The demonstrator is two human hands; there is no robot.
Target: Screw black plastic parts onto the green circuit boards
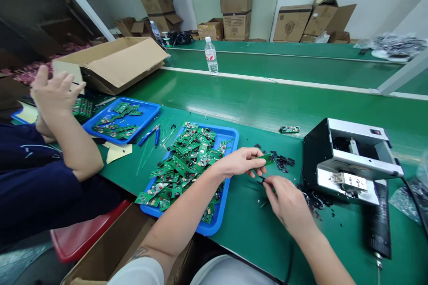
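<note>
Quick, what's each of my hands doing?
Left hand: closed on a green circuit board.
Right hand: fingers pinching a small black piece.

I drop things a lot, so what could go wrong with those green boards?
Loose boards poke over the blue tray's rim, so a bump might spill some. The held board could slip from the left hand. The right hand might drop its small black part near the black bits.

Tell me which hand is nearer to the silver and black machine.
Right. The right hand is left of the machine, pinching a small black part; the left hand, holding a green circuit board, is farther left, by the blue tray.
</note>
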